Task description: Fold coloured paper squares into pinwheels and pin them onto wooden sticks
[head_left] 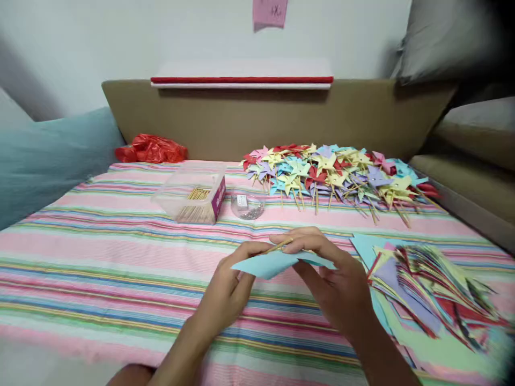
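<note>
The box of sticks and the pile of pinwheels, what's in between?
In the head view, a round clear dish lies on the striped cloth, between the box and the pinwheels.

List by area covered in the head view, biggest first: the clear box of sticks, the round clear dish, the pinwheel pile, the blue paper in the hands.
1. Pinwheel pile
2. Clear box
3. Blue paper, nearest the camera, so its true size is unsure
4. Round dish

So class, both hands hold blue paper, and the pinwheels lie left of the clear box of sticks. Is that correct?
Not quite: the head view shows the pinwheels right of the clear box. The left hand and right hand do hold blue paper.
</note>
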The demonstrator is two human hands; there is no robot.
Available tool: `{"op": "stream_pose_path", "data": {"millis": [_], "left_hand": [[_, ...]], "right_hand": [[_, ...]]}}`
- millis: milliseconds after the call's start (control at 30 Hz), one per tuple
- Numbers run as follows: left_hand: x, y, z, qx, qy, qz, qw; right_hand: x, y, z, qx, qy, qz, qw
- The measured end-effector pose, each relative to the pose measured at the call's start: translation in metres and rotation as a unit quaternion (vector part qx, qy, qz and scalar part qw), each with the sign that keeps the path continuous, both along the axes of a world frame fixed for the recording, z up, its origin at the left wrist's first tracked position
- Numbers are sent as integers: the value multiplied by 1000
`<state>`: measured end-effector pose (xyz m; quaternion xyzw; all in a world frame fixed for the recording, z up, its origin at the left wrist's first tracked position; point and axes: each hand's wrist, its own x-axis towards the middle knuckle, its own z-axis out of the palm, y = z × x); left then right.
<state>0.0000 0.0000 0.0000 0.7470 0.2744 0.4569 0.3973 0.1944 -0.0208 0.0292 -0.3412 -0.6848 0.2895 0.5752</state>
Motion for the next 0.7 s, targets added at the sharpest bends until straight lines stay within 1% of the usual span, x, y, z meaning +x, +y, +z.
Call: {"op": "stream_pose_path", "data": {"millis": [67, 167, 233, 433, 500, 600, 700], "left_hand": [[3, -5, 1, -74, -26, -28, 997], [5, -11, 2, -160, -63, -60, 983], [5, -12, 2, -190, -82, -70, 976], [4, -14, 5, -199, -75, -83, 973], [4, -16, 10, -191, -58, -69, 977], [5, -19, 15, -185, -26, -28, 982], [6, -20, 13, -197, -35, -4, 980]], "right_hand": [[0, -2, -1, 5, -3, -10, 1000], [-2, -4, -2, 1, -8, -17, 1000], [-4, -4, -2, -6, -9, -16, 1000], [-8, -4, -3, -2, -6, 2, 1000], [-9, -4, -4, 5, -13, -2, 1000], [-10, -4, -4, 8, -13, -12, 1000], [-11, -4, -4, 3, 11, -7, 1000]]}}
